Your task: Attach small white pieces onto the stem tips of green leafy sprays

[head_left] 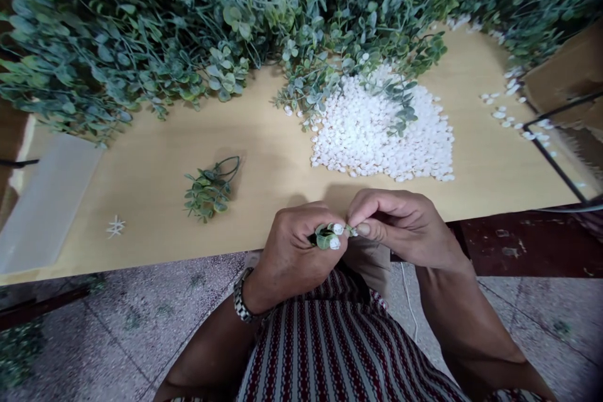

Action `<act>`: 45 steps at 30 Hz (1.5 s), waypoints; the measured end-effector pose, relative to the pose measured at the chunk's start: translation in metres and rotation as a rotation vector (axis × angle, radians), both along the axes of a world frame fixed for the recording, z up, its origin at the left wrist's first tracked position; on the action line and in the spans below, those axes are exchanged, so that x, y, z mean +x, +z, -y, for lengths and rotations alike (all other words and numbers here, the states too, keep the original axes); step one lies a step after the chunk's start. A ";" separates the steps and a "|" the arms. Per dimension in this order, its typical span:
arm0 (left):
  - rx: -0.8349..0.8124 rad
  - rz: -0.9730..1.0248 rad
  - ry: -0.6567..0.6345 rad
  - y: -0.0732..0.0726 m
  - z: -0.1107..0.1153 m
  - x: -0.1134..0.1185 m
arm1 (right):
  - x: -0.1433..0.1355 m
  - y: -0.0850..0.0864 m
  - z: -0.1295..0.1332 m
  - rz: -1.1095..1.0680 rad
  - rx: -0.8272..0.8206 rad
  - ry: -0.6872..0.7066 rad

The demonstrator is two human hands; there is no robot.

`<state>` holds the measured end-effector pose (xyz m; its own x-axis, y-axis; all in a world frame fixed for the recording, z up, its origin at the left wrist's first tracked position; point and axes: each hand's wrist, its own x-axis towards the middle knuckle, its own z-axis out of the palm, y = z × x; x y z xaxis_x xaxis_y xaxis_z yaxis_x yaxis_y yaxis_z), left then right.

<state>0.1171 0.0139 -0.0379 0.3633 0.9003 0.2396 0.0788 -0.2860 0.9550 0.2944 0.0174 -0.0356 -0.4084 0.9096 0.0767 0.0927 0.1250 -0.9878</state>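
Note:
My left hand (pixel 301 251) is closed around a small green sprig (pixel 323 239) whose tips carry white beads. Thumb and forefinger of my right hand (pixel 405 226) pinch at another tip of that sprig, close beside the left fingers. Both hands are over the table's front edge. Beyond them lies a broad pile of white beads (pixel 377 138), with a few leafy stems resting on it. Left of my hands, a loose green sprig (pixel 210 191) with a looped stem lies on the table.
Dense artificial foliage (pixel 188 19) covers the back of the table (pixel 155 169). Small white pieces (pixel 115 226) and a pale flat sheet (pixel 51 201) lie at the left. Scattered beads (pixel 504 116) and a black metal frame (pixel 556 166) are at the right, near torn cardboard (pixel 570 69).

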 end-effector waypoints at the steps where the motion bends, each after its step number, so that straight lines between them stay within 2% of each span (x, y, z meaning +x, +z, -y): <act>1: 0.000 -0.003 -0.008 0.000 0.000 0.000 | 0.000 -0.001 0.000 -0.019 -0.020 0.001; 7: -0.056 0.002 -0.057 0.002 -0.003 -0.002 | 0.004 -0.006 -0.002 -0.114 -0.139 -0.014; 17: -0.049 0.021 -0.063 0.001 -0.003 -0.002 | 0.005 -0.006 -0.004 -0.145 -0.157 0.047; 25: -0.057 0.013 -0.080 0.000 -0.003 -0.002 | 0.004 -0.005 -0.004 -0.126 -0.115 0.073; 36: -0.022 0.015 -0.033 -0.001 -0.001 0.000 | 0.001 -0.008 0.001 -0.049 0.041 0.018; 45: 0.001 0.008 -0.019 -0.003 -0.002 0.000 | 0.000 -0.011 0.002 -0.031 0.079 0.004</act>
